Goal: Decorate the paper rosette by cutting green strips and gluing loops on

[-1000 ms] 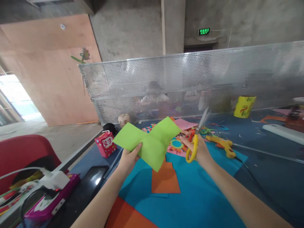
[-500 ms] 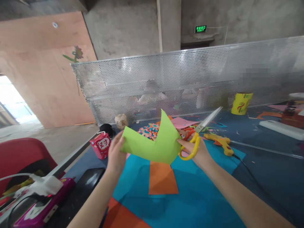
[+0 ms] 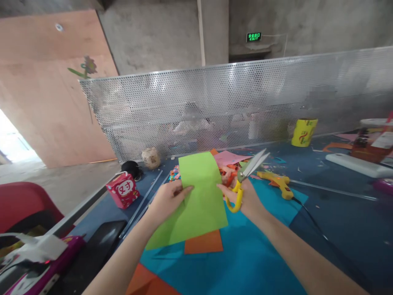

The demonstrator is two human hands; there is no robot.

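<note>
A light green sheet of paper is held up in front of me, partly bent, its lower left part spreading over the blue paper. My left hand pinches its left side between thumb and fingers. On the other side, my right hand grips the paper's right edge and also holds scissors with yellow handles. Their blades point up and away to the right, slightly parted and off the paper. Below the green sheet, an orange piece of paper lies on the blue paper.
A yellow glue gun with a black cord lies at right, beside a yellow tape roll farther back. At left are a red box, a black phone and a purple power strip. A perforated metal screen closes the table's far side.
The green paper has been turned, so its notched edge no longer shows and a broad face does. My left hand has shifted inward. The scissors' blades have parted slightly.
</note>
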